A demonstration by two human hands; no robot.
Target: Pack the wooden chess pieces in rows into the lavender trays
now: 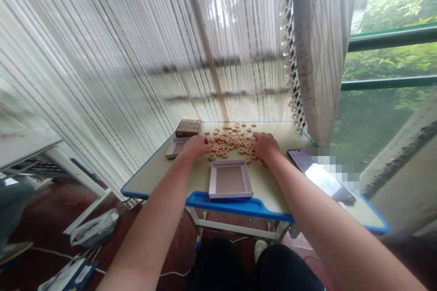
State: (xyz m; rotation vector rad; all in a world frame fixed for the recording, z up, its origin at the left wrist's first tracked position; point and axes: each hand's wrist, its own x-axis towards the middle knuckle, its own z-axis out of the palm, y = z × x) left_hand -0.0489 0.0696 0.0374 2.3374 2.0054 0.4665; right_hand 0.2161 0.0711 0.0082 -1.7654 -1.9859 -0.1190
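Many round wooden Chinese chess pieces [235, 138] with carved markings lie in a loose heap on the table, some stacked on others. At the heap's left edge is my left hand [198, 146], its fingers curled together beside the nearest pieces. My right hand [266, 145] rests at the right edge with bent fingers turned inward against the pieces. Whatever either hand may hold is hidden by the fingers. Between my forearms, near the front edge, stands a shallow open box tray [213, 181] with a bare bottom.
The small table [150, 176] has a blue rim. A brown printed box [189, 126] and another shallow tray [170, 149] sit at its left. A phone [321, 175] lies on the right. Striped curtains [136, 54] hang behind, and bags [95, 227] lie on the floor.
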